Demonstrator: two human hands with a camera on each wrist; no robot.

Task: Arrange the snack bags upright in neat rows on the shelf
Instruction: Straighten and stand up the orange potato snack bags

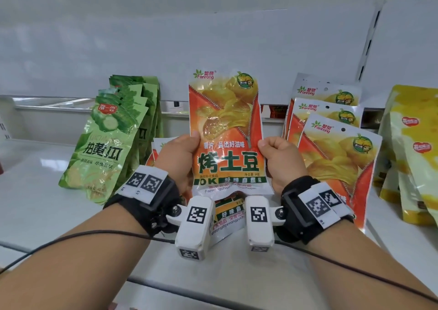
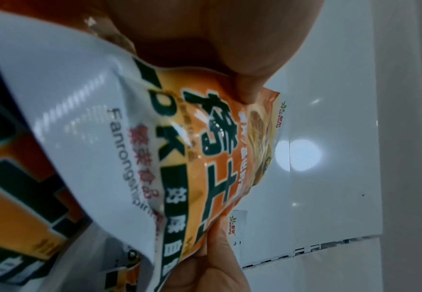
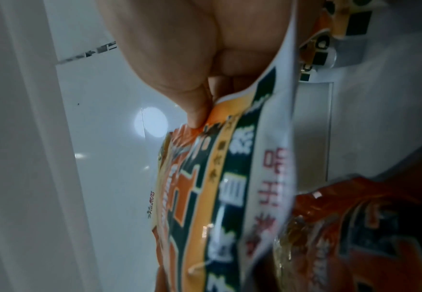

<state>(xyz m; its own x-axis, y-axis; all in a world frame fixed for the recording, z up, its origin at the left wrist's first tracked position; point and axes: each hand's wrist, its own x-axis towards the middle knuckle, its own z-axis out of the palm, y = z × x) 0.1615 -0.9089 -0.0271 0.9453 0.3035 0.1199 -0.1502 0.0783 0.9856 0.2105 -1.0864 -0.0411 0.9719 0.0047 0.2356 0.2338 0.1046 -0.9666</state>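
An orange potato-chip bag (image 1: 227,129) stands upright in the air in front of me, above the white shelf (image 1: 40,191). My left hand (image 1: 180,158) pinches its left edge, thumb on the front. My right hand (image 1: 279,160) pinches its right edge the same way. The left wrist view shows the same orange bag (image 2: 204,158) with my thumb (image 2: 249,87) pressed on it. From the right wrist, the bag (image 3: 204,187) is seen edge-on under my thumb (image 3: 197,110). More orange bags (image 1: 227,212) lie flat beneath the held one.
A row of green cucumber-flavour bags (image 1: 111,143) leans upright at the left. A row of orange bags (image 1: 331,139) leans at the right, with yellow bags (image 1: 412,148) beyond them. The white back panel (image 1: 213,37) closes the shelf behind.
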